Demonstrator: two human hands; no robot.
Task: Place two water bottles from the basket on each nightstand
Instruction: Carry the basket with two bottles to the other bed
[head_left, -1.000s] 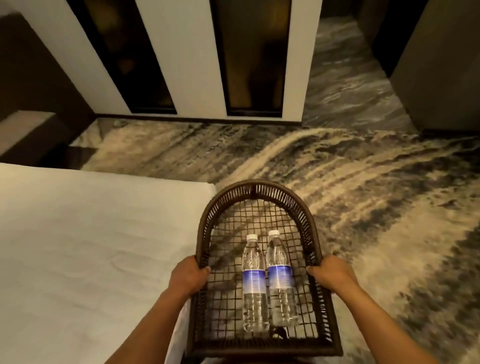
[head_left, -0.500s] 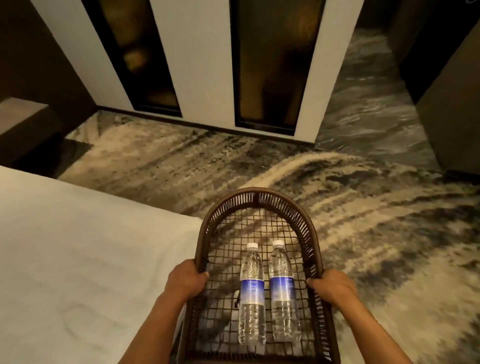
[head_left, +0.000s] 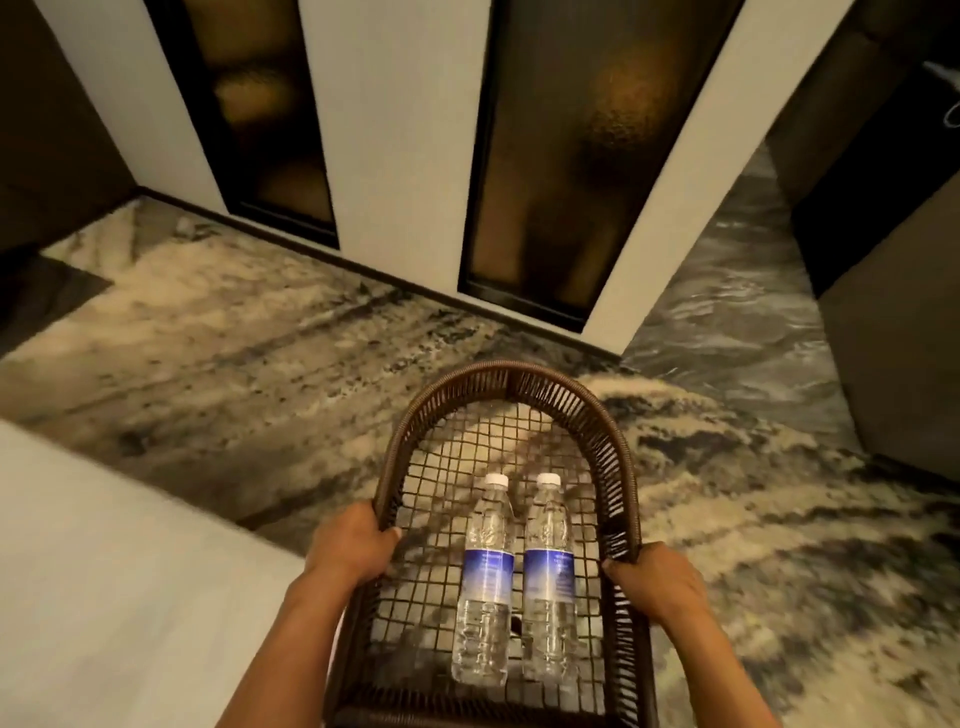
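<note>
The left hand (head_left: 353, 545) and the right hand (head_left: 657, 582) are each closing around a side rim of the basket (head_left: 511, 376), probably so it is staying level while carried. Two water bottles (head_left: 485, 577) are lying side by side on the basket's mesh floor, caps pointing away. Left of the basket the bed (head_left: 114, 582) is showing. No nightstand is visible, and the basket's near edge is cut off.

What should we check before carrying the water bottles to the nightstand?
1. Left hand grips the wicker basket rim: ok.
2. Right hand grips the other side: ok.
3. Two water bottles lying flat inside, left bottle, right bottle: ok.
4. White caps on: ok.
5. Carpet ahead free of obstacles: ok.
6. Nightstand in sight: cannot tell.
</note>
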